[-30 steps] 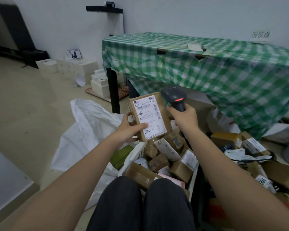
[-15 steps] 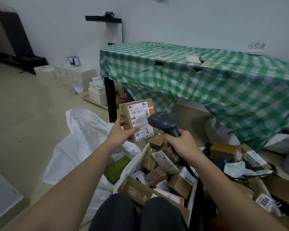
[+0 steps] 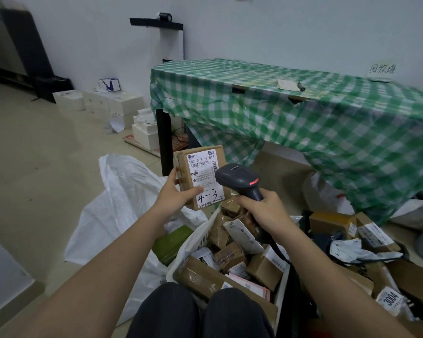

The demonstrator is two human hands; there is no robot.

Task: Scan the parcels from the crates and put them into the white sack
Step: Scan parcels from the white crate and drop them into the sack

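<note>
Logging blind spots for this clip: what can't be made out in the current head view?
- Small print on the held parcel: too small, and the scanner head overlaps the label's right edge.
- Right hand trigger finger: behind the scanner handle.
- White sack interior: covered by its own folds and the left hand and forearm.
- Lower parcels in the white crate: buried, with the knees in front.

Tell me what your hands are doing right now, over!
Left hand holds a brown parcel, label facing up. Right hand grips the scanner, red light on. White sack open on the left, nothing blocking it.
</note>
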